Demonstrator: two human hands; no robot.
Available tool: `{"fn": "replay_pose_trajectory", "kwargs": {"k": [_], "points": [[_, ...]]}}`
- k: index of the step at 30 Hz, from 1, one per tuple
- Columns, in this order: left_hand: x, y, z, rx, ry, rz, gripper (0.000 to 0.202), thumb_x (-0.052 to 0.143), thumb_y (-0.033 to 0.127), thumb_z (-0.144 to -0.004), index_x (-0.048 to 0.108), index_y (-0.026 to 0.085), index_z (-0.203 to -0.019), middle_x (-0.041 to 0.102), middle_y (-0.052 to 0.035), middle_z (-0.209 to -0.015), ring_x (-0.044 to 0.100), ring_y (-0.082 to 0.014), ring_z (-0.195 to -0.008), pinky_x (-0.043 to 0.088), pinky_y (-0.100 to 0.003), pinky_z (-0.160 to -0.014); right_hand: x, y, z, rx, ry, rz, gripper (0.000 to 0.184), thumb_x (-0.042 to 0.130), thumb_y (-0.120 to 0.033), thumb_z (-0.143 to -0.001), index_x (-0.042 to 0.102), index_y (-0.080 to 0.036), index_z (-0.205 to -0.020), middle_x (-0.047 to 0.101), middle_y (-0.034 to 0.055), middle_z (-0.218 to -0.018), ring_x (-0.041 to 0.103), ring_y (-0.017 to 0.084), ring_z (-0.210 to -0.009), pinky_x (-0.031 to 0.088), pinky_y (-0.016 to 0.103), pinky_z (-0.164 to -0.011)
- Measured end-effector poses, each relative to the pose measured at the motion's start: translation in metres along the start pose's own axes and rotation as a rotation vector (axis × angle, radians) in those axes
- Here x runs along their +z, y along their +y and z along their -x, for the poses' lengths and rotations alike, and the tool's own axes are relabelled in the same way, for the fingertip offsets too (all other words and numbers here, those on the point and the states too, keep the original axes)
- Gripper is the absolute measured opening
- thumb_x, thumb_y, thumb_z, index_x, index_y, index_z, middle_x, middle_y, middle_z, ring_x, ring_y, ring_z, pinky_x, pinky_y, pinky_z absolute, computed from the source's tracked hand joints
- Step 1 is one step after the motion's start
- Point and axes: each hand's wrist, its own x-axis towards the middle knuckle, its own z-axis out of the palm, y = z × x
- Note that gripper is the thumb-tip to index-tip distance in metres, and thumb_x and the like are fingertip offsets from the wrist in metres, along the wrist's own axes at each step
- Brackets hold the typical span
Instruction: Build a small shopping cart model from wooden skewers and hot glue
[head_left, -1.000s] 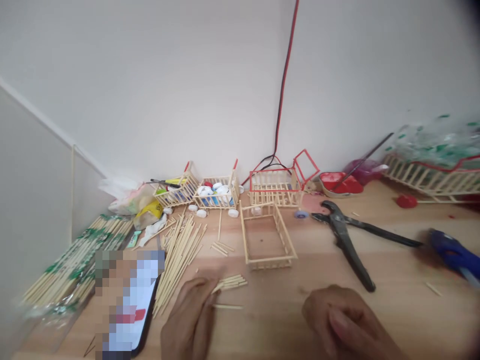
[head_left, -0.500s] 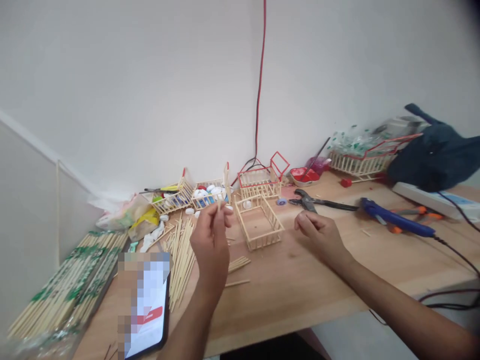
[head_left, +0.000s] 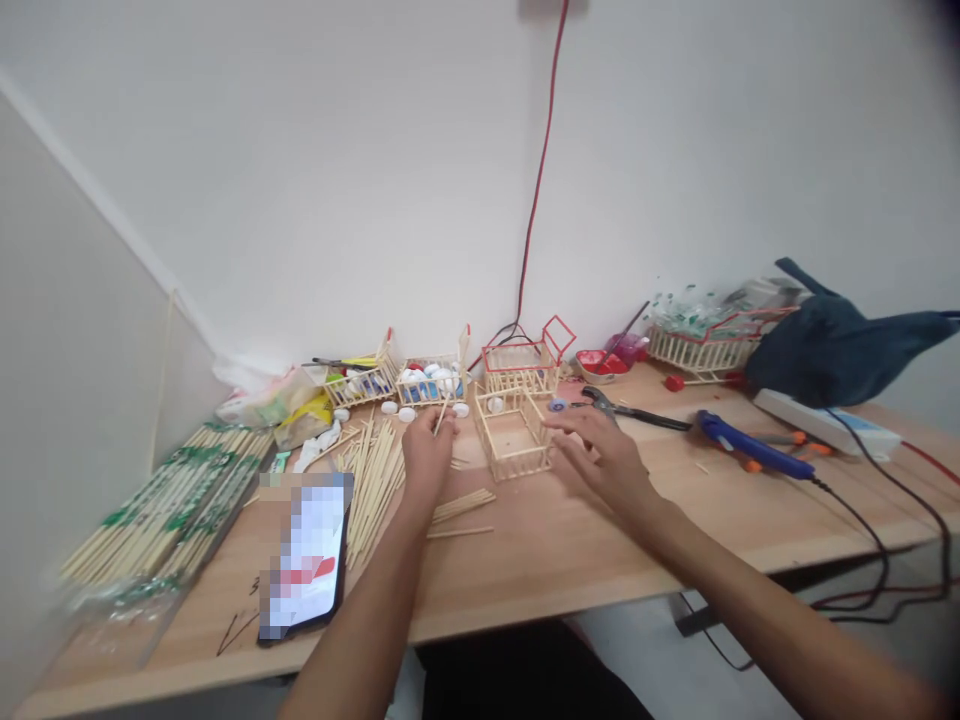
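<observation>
Your left grip (head_left: 427,446) pinches a short stick (head_left: 441,415); your right grip (head_left: 598,453), loosely spread, holds nothing beside the stick frame (head_left: 523,463) — likely light, stiff, fragile-jointed; take its sides gently.

Phone (head_left: 319,550) left of loose sticks (head_left: 373,490) on table (head_left: 525,570), frame (head_left: 519,464) before cart (head_left: 520,380), glue gun (head_left: 754,448) right of pliers (head_left: 652,415)

Beyond the table (head_left: 525,590), whose light wood-grained top stretches out before you, you face a plain, pale grey-white wall (head_left: 337,180), with a red and black cable (head_left: 539,180) running down it toward the table's far edge. At the table's left you have a greyish side panel (head_left: 67,300) with a slanting pale strip (head_left: 112,213) along its top; below the table's near edge, pale floor (head_left: 660,665) shows in soft, even light.
</observation>
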Motion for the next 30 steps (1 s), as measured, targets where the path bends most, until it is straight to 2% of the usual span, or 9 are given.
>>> {"fn": "replay_pose_trajectory", "kwargs": {"k": [2, 4, 10, 15, 19, 22, 26, 28, 30], "points": [[-0.001, -0.002, -0.002, -0.008, 0.018, -0.014, 0.023, 0.051, 0.03, -0.084, 0.068, 0.014, -0.083, 0.068, -0.0036, -0.07, 0.061, -0.0169, -0.067, 0.039, -0.025, -0.065, 0.001, -0.014, -0.006, -0.184, -0.11, 0.074, 0.024, 0.05, -0.032, -0.095, 0.069, -0.023, -0.107, 0.066, 0.0099, -0.106, 0.058, 0.023, -0.101, 0.045, 0.039, -0.088], [-0.002, -0.005, -0.004, -0.015, 0.031, -0.017, 0.024, 0.05, 0.029, -0.083, 0.069, 0.015, -0.085, 0.068, -0.0034, -0.071, 0.061, -0.0169, -0.067, 0.039, -0.025, -0.065, 0.006, -0.025, -0.014, -0.299, -0.213, 0.143, 0.021, 0.052, -0.03, -0.094, 0.069, -0.022, -0.105, 0.067, 0.01, -0.104, 0.057, 0.023, -0.098, 0.044, 0.039, -0.088], [-0.005, -0.011, -0.008, -0.012, 0.048, -0.041, 0.022, 0.05, 0.027, -0.082, 0.068, 0.015, -0.08, 0.068, -0.0032, -0.069, 0.059, -0.0173, -0.067, 0.037, -0.025, -0.064, 0.025, -0.031, -0.031, -0.31, -0.431, 0.428, 0.01, 0.062, -0.022, -0.089, 0.071, -0.016, -0.089, 0.066, 0.0089, -0.087, 0.056, 0.023, -0.086, 0.042, 0.035, -0.077], [-0.005, -0.011, -0.009, -0.022, 0.052, -0.023, 0.02, 0.051, 0.025, -0.081, 0.068, 0.016, -0.08, 0.069, -0.0034, -0.07, 0.06, -0.0177, -0.068, 0.038, -0.026, -0.065, 0.018, -0.028, -0.026, -0.333, -0.389, 0.433, 0.017, 0.057, -0.025, -0.093, 0.068, -0.016, -0.083, 0.065, 0.0075, -0.084, 0.054, 0.021, -0.081, 0.039, 0.033, -0.073], [-0.005, -0.013, -0.01, -0.026, 0.055, -0.011, 0.021, 0.051, 0.026, -0.08, 0.069, 0.015, -0.08, 0.069, -0.0041, -0.07, 0.06, -0.0183, -0.068, 0.038, -0.027, -0.066, 0.0, -0.032, -0.021, -0.301, -0.303, 0.216, 0.019, 0.05, -0.026, -0.096, 0.065, -0.017, -0.089, 0.064, 0.0074, -0.088, 0.055, 0.019, -0.084, 0.041, 0.032, -0.075], [-0.004, -0.015, -0.011, -0.03, 0.046, 0.046, 0.023, 0.054, 0.03, -0.079, 0.071, 0.015, -0.076, 0.069, -0.0049, -0.07, 0.061, -0.0186, -0.068, 0.039, -0.027, -0.067, -0.021, -0.041, -0.019, -0.207, -0.253, 0.01, 0.018, 0.051, -0.03, -0.096, 0.064, -0.018, -0.09, 0.064, 0.0057, -0.087, 0.056, 0.018, -0.083, 0.042, 0.03, -0.075], [-0.004, -0.013, -0.01, -0.07, -0.018, 0.312, 0.022, 0.061, 0.028, -0.072, 0.074, 0.014, -0.082, 0.073, -0.0056, -0.076, 0.062, -0.0177, -0.073, 0.042, -0.026, -0.07, -0.05, -0.048, -0.018, 0.087, -0.27, -0.236, 0.024, 0.056, -0.041, -0.092, 0.066, -0.02, -0.087, 0.065, 0.0036, -0.086, 0.058, 0.016, -0.078, 0.043, 0.028, -0.069], [-0.003, -0.011, -0.009, -0.143, -0.057, 0.449, 0.026, 0.066, 0.028, -0.067, 0.075, 0.013, -0.086, 0.073, -0.0056, -0.078, 0.058, -0.0134, -0.064, 0.04, -0.023, -0.062, -0.059, -0.046, -0.017, 0.266, -0.258, -0.412, 0.026, 0.06, -0.045, -0.088, 0.066, -0.02, -0.085, 0.065, 0.0026, -0.085, 0.058, 0.015, -0.077, 0.044, 0.027, -0.069], [-0.001, -0.008, -0.007, -0.23, -0.114, 0.568, 0.032, 0.071, 0.032, -0.064, 0.075, 0.013, -0.089, 0.073, -0.0057, -0.078, 0.043, -0.007, -0.05, 0.03, -0.021, -0.05, -0.062, -0.042, -0.016, 0.441, -0.23, -0.632, 0.028, 0.066, -0.047, -0.083, 0.066, -0.019, -0.084, 0.064, 0.0017, -0.082, 0.058, 0.014, -0.074, 0.045, 0.026, -0.069]]}}
